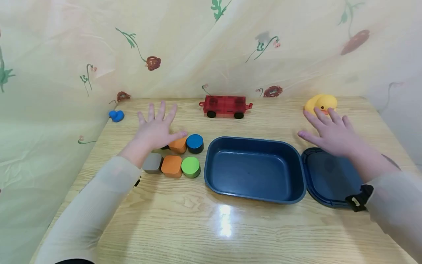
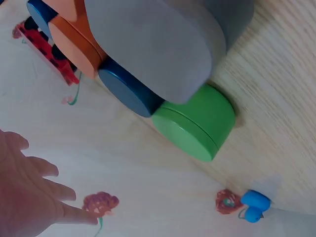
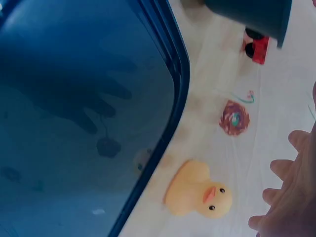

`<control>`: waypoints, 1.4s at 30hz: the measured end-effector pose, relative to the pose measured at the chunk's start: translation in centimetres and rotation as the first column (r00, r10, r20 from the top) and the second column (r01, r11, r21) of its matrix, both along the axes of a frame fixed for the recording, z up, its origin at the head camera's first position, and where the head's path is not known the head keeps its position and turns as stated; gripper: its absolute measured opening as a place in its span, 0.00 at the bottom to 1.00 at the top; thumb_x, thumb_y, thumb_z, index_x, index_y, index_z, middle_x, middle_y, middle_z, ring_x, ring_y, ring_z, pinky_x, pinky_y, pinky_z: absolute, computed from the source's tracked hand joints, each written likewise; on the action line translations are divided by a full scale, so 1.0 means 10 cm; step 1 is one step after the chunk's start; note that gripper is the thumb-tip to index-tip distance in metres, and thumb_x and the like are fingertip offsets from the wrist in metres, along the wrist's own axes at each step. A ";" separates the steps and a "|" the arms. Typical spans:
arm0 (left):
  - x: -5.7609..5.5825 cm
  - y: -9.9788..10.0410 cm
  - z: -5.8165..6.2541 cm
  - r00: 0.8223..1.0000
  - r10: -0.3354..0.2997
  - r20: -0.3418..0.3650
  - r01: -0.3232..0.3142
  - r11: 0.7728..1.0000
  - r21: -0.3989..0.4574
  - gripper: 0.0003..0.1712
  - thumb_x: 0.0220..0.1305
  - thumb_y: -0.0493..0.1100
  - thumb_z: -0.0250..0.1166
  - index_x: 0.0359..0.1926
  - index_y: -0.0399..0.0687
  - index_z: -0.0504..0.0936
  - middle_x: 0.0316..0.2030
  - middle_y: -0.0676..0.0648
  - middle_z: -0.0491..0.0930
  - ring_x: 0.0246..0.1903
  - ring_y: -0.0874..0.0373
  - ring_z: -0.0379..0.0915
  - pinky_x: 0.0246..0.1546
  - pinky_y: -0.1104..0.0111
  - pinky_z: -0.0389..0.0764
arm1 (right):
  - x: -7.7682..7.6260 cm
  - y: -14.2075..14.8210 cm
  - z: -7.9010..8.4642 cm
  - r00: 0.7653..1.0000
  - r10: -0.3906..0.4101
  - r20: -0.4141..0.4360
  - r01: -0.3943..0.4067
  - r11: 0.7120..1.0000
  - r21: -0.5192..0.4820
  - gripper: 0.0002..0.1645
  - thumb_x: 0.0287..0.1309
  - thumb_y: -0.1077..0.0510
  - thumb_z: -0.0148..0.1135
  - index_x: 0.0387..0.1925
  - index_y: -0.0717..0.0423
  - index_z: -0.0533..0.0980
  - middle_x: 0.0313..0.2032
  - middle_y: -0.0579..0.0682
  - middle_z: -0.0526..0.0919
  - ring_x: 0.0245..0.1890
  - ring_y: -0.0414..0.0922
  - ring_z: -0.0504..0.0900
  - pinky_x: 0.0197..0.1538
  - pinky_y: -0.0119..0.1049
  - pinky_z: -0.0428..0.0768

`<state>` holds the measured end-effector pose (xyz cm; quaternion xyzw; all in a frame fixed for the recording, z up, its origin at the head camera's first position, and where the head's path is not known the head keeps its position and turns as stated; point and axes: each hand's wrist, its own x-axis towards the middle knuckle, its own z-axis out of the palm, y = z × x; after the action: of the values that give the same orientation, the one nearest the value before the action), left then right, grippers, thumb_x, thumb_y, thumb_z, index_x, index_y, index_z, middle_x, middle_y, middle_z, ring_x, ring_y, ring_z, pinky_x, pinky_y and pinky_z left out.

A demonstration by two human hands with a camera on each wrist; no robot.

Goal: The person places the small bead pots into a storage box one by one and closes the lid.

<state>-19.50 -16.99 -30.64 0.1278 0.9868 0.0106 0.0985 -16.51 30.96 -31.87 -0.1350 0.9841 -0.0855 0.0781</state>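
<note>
My left hand (image 1: 156, 130) is spread with straight fingers above a group of blocks and holds nothing. Below it are a grey block (image 1: 152, 163), two orange blocks (image 1: 171, 167), a green round block (image 1: 191, 167) and a blue round block (image 1: 195, 143). The hand and wrist hide some of the group; the left wrist view shows another green block (image 2: 197, 123) at its end. Fingers apart and empty, my right hand (image 1: 333, 132) hovers over the far edge of a dark blue lid (image 1: 333, 179). Its fingertips overlap a yellow rubber duck (image 1: 319, 102) in the head view.
A dark blue rectangular tub (image 1: 254, 168) stands between the blocks and the lid, with bare floor inside. At the back is a red toy wagon (image 1: 225, 105). A small blue duck (image 1: 116, 116) sits back left. A flowered cloth (image 1: 197, 47) hangs behind the wooden table (image 1: 184, 227).
</note>
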 end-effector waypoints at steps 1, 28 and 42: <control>0.02 0.01 0.00 1.000 -0.009 -0.001 0.009 1.000 0.002 0.58 0.51 0.83 0.37 0.73 0.60 0.29 0.71 0.38 0.25 0.66 0.33 0.15 0.56 0.33 0.25 | 0.02 -0.02 -0.02 1.000 0.009 -0.006 -0.009 1.000 -0.004 0.47 0.65 0.33 0.41 0.73 0.51 0.40 0.70 0.67 0.38 0.67 0.69 0.28 0.57 0.71 0.29; 0.51 0.08 -0.43 0.969 -0.248 -0.011 0.249 0.966 0.066 0.60 0.50 0.79 0.52 0.74 0.52 0.45 0.72 0.40 0.39 0.70 0.40 0.33 0.65 0.45 0.39 | 0.48 -0.21 -0.46 0.975 0.194 -0.111 -0.210 0.963 -0.168 0.56 0.49 0.39 0.67 0.72 0.52 0.49 0.70 0.61 0.48 0.66 0.68 0.47 0.57 0.69 0.46; 0.68 0.09 -0.63 0.924 -0.347 -0.158 0.363 0.928 0.080 0.57 0.45 0.76 0.61 0.69 0.47 0.61 0.64 0.41 0.59 0.65 0.41 0.48 0.64 0.46 0.41 | 0.55 -0.19 -0.50 0.942 0.311 -0.124 -0.333 0.910 -0.247 0.69 0.38 0.39 0.74 0.73 0.55 0.43 0.71 0.59 0.47 0.65 0.66 0.49 0.54 0.69 0.51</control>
<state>-12.71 -16.14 -36.94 0.3101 0.9497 0.0369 0.0218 -11.02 29.10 -36.91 -0.3080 0.9303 -0.1966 0.0322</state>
